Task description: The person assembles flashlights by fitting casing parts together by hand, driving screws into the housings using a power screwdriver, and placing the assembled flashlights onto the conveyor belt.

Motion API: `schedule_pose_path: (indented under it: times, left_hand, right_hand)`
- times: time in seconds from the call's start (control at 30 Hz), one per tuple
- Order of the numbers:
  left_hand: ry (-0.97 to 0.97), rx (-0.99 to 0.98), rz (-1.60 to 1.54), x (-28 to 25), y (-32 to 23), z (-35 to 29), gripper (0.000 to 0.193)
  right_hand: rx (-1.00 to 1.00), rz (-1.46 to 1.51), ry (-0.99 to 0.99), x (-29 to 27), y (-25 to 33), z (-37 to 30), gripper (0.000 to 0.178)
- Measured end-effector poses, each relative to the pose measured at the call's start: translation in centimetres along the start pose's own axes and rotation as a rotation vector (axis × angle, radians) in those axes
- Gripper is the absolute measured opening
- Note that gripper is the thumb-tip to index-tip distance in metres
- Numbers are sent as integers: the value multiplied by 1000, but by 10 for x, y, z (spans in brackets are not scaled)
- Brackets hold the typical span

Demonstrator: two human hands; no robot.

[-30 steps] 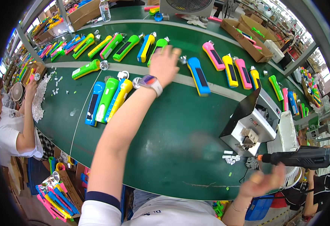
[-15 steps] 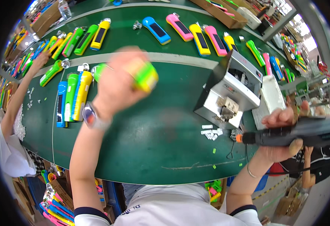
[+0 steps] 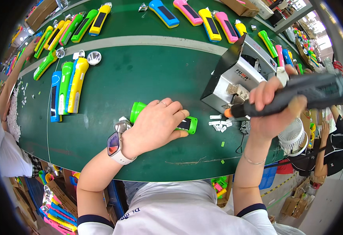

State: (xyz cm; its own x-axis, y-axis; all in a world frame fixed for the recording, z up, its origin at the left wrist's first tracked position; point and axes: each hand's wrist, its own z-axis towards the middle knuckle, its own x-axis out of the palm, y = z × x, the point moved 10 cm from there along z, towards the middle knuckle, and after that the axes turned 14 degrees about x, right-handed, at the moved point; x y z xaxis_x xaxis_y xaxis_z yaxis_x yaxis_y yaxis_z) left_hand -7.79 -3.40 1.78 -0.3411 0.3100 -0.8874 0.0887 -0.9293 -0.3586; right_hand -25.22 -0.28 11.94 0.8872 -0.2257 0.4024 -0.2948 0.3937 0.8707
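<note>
as left hand point(image 3: 156, 124) covers flashlight point(image 3: 188, 124), palm down

Printed lettering point(image 3: 243, 74) shows on the front of the silver machine point(image 3: 230, 76) before me; dark letters point(image 3: 130, 213) mark my white shirt point(image 3: 179, 211).

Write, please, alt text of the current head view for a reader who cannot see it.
A person's left hand grasps a green flashlight on a green worktable, while the right hand grips a black electric screwdriver. A boxy silver-and-black machine stands near the screwdriver; more colourful flashlights lie beyond and to the left.
</note>
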Motion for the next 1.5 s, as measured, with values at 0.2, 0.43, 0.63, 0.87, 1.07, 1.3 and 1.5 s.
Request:
schedule_pose_path:
  times: [0.2,0.43,0.63,0.87,1.07,1.3,1.5]
  left_hand:
    - [-11,-7,-24,-1,1,0,40]
    - [-1,-18,-41,-1,3,1,40]
    - [10,-3,-11,0,1,2,43]
    - [3,-82,234,-13,10,-4,51]
    - [-126,-82,276,-25,12,-4,51]
    - [-148,-84,233,-23,18,-6,46]
    - [-163,-91,239,-23,19,-8,45]
  right_hand:
    - [-34,-35,76,31,-31,-31,82]
    - [113,-195,112,43,-65,-32,71]
    - [164,-172,290,52,-74,-30,68]
    - [-341,-240,167,28,24,-41,71]
    - [-134,-407,-125,1,22,2,56]
    - [-106,26,84,18,-4,-24,74]
    - [-43,19,112,31,-37,-26,75]
